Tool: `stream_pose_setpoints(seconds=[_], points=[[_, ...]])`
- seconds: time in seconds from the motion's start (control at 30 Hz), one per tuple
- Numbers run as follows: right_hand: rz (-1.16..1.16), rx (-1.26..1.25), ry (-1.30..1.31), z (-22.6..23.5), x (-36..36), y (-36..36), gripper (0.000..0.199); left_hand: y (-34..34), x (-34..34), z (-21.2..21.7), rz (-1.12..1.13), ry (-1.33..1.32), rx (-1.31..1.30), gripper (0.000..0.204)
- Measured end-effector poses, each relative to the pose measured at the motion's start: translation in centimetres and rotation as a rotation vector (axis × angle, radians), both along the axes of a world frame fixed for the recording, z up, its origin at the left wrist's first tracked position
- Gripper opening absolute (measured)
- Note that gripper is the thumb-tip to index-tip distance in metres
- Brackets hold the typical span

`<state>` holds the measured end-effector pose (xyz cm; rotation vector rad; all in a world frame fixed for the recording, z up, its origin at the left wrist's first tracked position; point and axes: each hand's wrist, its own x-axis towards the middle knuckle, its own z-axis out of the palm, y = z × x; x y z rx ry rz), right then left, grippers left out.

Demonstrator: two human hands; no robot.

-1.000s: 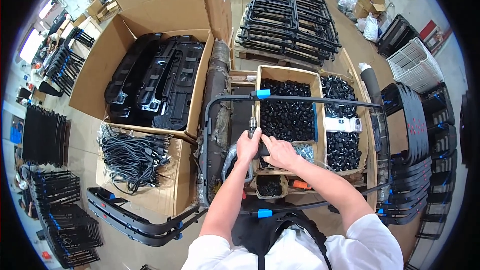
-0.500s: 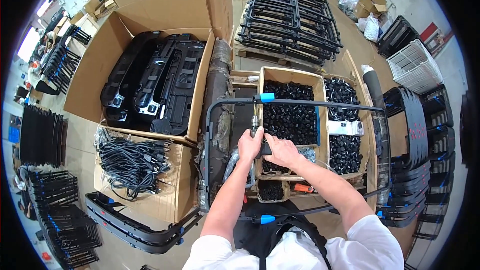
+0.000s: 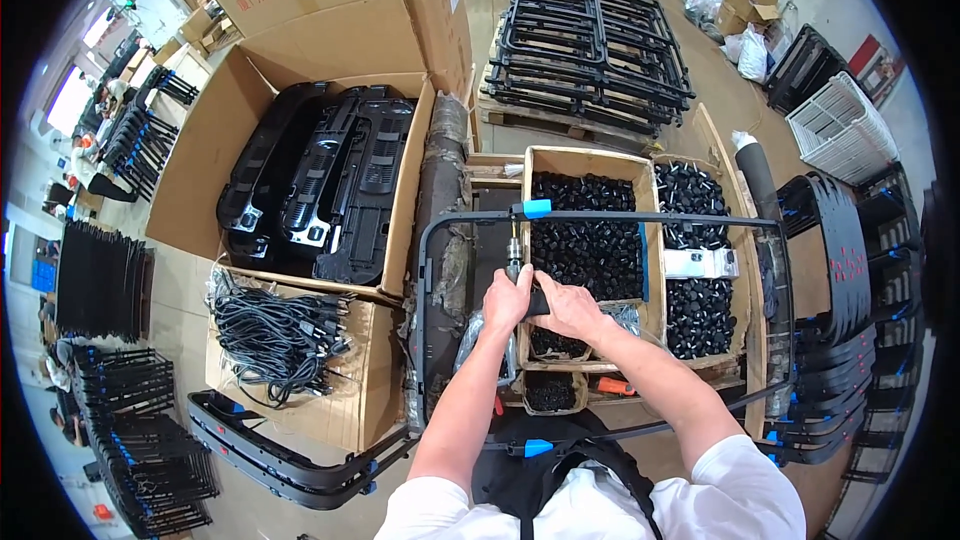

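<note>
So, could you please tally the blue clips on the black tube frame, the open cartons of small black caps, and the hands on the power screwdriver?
Blue clips on the black tube frame: 2
Open cartons of small black caps: 2
Hands on the power screwdriver: 2, left hand, right hand
Total: 6

Left hand (image 3: 508, 298): forearm bare, rising from 6 o'clock toward 12, fingers curled in closed grip. Right hand (image 3: 570, 308): forearm entering from 4 o'clock, sleeve white, fingers closed, touching left hand.
</note>
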<state>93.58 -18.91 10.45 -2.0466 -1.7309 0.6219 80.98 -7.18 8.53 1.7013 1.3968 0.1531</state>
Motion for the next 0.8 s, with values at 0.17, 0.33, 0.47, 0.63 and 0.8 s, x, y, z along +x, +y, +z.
stream_pose_setpoints(seconds=[0.17,0.33,0.47,0.63,0.8], points=[[-0.015,-0.025,0.016,0.5,0.1,0.3,0.096,0.2,0.4,0.9,-0.005,0.037,0.005,0.076],[-0.038,-0.035,0.028,0.9,0.3,0.5,0.095,0.3,0.8,1.1,0.001,0.047,0.018,0.076],[-0.051,-0.005,0.046,0.9,0.1,0.7,0.082,0.7,1.1,0.9,0.005,0.062,0.011,0.077],[-0.056,0.03,0.056,0.7,-1.0,0.7,0.055,0.5,0.9,0.9,0.004,0.064,0.013,0.077],[-0.044,0.012,0.052,1.0,-1.0,0.2,0.057,0.1,0.6,0.9,-0.022,0.042,0.028,0.076]])
